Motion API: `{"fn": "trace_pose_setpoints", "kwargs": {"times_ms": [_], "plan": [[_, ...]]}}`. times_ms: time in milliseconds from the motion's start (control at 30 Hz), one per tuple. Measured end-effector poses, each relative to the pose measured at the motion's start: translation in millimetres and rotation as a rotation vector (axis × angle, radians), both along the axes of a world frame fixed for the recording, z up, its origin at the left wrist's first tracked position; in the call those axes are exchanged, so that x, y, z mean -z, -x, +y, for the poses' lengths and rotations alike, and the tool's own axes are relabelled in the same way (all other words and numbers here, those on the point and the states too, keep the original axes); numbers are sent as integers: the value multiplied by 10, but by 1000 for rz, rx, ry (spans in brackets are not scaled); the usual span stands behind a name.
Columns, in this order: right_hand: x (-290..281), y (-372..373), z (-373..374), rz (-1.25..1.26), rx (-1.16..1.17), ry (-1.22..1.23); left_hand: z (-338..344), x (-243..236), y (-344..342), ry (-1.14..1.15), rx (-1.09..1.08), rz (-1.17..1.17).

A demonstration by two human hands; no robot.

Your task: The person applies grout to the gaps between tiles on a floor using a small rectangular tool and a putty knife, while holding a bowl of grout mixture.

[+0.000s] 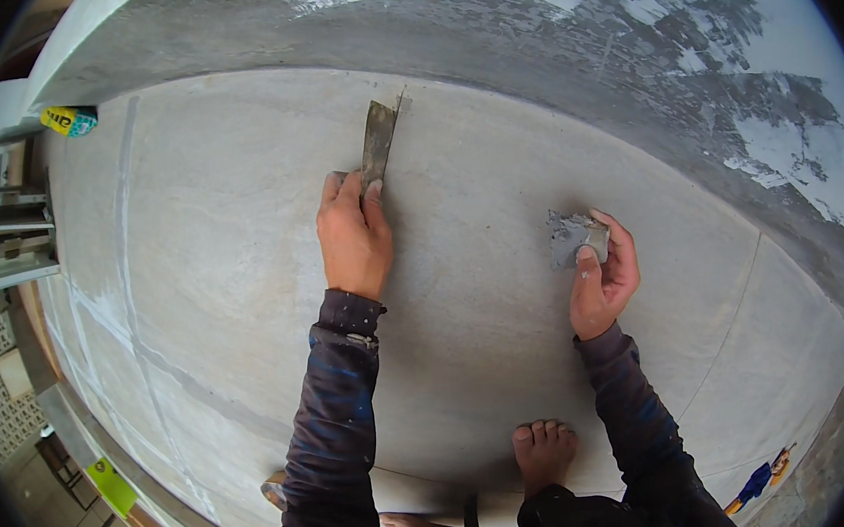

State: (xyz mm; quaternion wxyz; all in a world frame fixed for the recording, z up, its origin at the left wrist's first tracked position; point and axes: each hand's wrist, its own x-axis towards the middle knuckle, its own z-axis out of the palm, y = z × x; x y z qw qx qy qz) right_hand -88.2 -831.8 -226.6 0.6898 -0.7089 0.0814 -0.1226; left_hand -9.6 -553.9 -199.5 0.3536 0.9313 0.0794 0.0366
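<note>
My left hand (354, 234) grips a wide, stained metal putty knife (379, 137). Its blade tip is at a short seam or small patch (405, 102) near the far edge of the pale grey surface (208, 232); whether it touches cannot be told. My right hand (605, 288) holds a small square scraper (570, 235) smeared with grey paste, thumb on its face, a little above the surface to the right of the knife.
A curved, patchy grey-and-white plastered band (685, 60) borders the far side. A yellow-and-teal package (68, 121) sits at the upper left, a lime green sheet (112, 486) at the lower left, blue-and-orange tools (759, 480) at the lower right. My bare foot (544, 454) stands below my hands.
</note>
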Motion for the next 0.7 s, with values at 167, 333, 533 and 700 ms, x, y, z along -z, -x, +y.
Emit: {"fn": "trace_pose_setpoints", "kwargs": {"times_ms": [167, 333, 533, 700], "plan": [[-79, -87, -31, 6, -6, 44, -94, -314, -43, -52, -104, -85], [-163, -87, -67, 15, -2, 65, 271, -76, -112, -98, -326, 59], [-309, -240, -54, 25, -26, -28, 188, -153, -342, -465, -395, -320], [-428, -128, -47, 20, -5, 58, -100, -175, -243, -317, 397, -96]]}}
